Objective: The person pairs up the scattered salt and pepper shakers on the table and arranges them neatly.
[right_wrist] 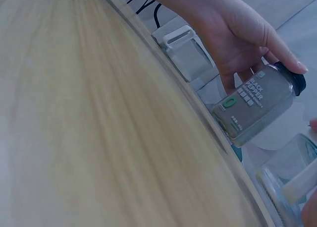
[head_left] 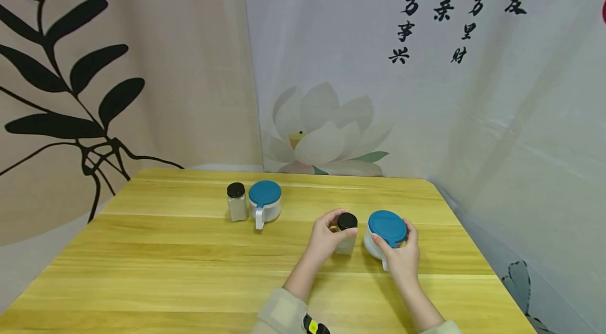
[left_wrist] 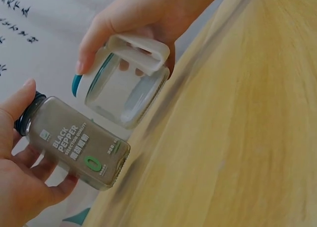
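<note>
Fingers and thumb of my left hand (head_left: pixel 326 235) grip a glass black pepper jar (head_left: pixel 346 245) near its black cap. Its printed label faces the left wrist view, where the pepper jar (left_wrist: pixel 81 145) looks full of grey-brown powder. To its right, my right hand (head_left: pixel 403 259) holds a seasoning jar (head_left: pixel 387 226) with a round blue lid, its thumb and fingers around the lid's sides. The clear body and white handle of that seasoning jar (left_wrist: pixel 126 90) show in the left wrist view. Both jars stand upright on or just over the table; contact with the wood is hard to tell.
Farther back to the left on the wooden table (head_left: pixel 180 271) stand another black-capped jar (head_left: pixel 237 208) and another blue-lidded seasoning jar (head_left: pixel 265 194), side by side. A printed curtain (head_left: pixel 199 60) hangs behind the table's far edge.
</note>
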`<state>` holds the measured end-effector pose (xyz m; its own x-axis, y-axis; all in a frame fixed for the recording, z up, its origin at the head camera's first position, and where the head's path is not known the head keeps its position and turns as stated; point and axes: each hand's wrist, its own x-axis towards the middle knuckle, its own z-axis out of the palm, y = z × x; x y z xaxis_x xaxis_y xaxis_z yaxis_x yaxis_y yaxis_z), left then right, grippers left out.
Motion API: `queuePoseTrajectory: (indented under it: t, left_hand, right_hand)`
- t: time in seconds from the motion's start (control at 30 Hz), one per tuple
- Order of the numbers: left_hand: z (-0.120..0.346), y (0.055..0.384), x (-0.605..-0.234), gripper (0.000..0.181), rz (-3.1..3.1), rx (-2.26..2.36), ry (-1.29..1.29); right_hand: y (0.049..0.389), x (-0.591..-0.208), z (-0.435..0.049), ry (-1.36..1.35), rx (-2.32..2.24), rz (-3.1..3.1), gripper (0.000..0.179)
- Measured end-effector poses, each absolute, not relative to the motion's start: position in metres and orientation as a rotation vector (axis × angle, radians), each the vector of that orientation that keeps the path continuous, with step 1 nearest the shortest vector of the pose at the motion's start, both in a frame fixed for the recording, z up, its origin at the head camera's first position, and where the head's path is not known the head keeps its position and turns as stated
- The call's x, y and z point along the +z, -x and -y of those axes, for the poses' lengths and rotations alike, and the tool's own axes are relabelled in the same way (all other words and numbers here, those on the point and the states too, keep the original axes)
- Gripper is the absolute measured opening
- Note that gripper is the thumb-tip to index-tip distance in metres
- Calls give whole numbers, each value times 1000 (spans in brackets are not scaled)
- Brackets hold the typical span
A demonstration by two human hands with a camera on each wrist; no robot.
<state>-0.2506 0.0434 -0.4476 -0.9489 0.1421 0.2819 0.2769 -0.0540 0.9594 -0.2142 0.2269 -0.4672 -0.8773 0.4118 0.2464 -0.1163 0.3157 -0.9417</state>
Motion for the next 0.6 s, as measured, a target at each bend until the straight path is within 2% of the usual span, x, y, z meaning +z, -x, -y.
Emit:
queuePoseTrajectory:
  t: [0.6]
  left_hand:
    - [-48,253,-455,40,2121,-2158,453]
  right_hand:
    - [213,-471,-228,267,1592,2152,90]
